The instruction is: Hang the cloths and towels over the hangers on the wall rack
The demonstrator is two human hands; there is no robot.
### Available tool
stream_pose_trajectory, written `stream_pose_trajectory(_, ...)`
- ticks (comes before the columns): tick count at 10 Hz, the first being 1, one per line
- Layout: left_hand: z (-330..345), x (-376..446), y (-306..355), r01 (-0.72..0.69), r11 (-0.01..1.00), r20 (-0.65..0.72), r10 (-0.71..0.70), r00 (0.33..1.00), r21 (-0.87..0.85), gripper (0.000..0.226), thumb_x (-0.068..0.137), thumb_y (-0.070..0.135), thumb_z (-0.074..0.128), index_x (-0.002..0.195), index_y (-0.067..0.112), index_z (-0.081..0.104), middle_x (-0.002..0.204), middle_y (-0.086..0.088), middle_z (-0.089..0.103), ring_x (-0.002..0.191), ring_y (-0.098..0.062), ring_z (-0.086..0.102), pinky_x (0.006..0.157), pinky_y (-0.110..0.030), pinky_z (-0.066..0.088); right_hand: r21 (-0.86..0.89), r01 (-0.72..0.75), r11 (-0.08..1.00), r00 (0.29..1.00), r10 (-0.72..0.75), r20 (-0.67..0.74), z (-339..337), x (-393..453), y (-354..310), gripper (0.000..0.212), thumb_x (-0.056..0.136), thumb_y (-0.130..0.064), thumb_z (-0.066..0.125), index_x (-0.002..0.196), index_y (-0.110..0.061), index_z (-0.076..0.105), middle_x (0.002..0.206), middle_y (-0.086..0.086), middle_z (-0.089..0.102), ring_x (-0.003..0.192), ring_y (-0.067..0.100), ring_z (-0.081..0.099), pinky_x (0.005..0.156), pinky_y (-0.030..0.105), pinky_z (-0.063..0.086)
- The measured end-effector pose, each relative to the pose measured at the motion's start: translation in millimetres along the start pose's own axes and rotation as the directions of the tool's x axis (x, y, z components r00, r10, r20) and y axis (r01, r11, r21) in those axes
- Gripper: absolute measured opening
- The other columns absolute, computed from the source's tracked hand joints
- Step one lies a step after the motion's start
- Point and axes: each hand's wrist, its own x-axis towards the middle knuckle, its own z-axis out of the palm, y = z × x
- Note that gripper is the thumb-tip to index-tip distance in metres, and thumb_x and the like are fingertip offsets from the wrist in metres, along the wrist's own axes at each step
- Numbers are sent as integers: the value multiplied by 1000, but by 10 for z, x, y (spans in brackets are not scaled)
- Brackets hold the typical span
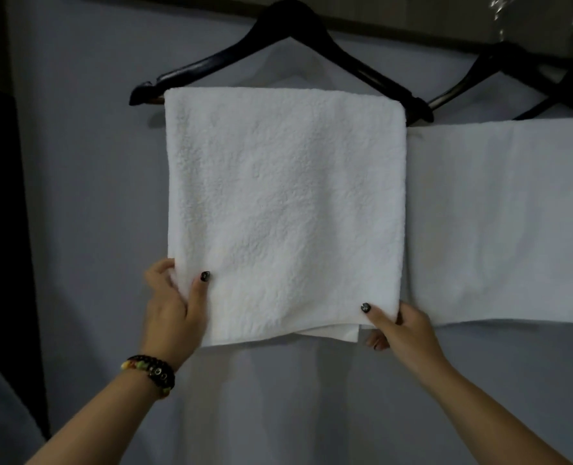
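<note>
Against the wall, centre: white terry towel (285,209) draped over the bar of a black wooden hanger (280,58), front flap hanging flat, back layer peeking out below the hem.
Feel, judged: light, soft, limp; nubby pile, so little slip on the bar; nothing fragile.
Where to take hold: lower corners, one per side, to pull the flaps level and smooth.
Left hand (174,307): grip pinched on the lower left edge, thumb on the front face, other fingers curled behind.
Right hand (402,327): grip pinched on the lower right corner, thumb on the front, fingertips showing under the hem.
Right of it: second white towel (503,223), just beside the first, hanging from another black hanger (499,75).
Left wrist: beaded bracelet (152,369).
</note>
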Motion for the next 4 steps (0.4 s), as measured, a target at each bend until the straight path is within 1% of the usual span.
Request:
stream_pose_trajectory(1,-124,-209,142,32,998,60,-35,998,60,52,95,34,51,136,18,23,83,3,57,68,-11,58,55,-20,42,-9,-13,1000,1000,14,26,-135,-53,-69,11,85,-19,71,92,-14,64,67,10,71,61,25,70,57,32,58)
stream_pose_trajectory(2,-245,-392,331,30,980,143,-59,988,196,59,96,35,48,145,22,17,87,-2,61,69,-20,59,60,-30,46,-128,11,992,997,-2,72,-292,-130,-117,12,84,-21,71,92,-14,65,78,8,72,72,27,71,68,41,60)
stream_pose_trajectory(3,-290,-652,586,54,926,204,-139,969,374,63,100,33,41,152,27,5,115,-16,61,85,-32,59,76,-37,45,-236,64,970,991,-35,125,-523,-292,-119,19,82,-22,65,98,-12,64,85,5,71,78,23,68,68,35,56)
stream_pose_trajectory(4,-323,-973,826,30,875,217,-153,964,483,67,101,35,37,153,26,-3,148,-18,41,118,-39,54,96,-44,44,-338,129,932,981,-70,182,-806,-561,-274,40,89,-26,63,126,-13,53,112,-1,65,97,13,61,74,14,44)
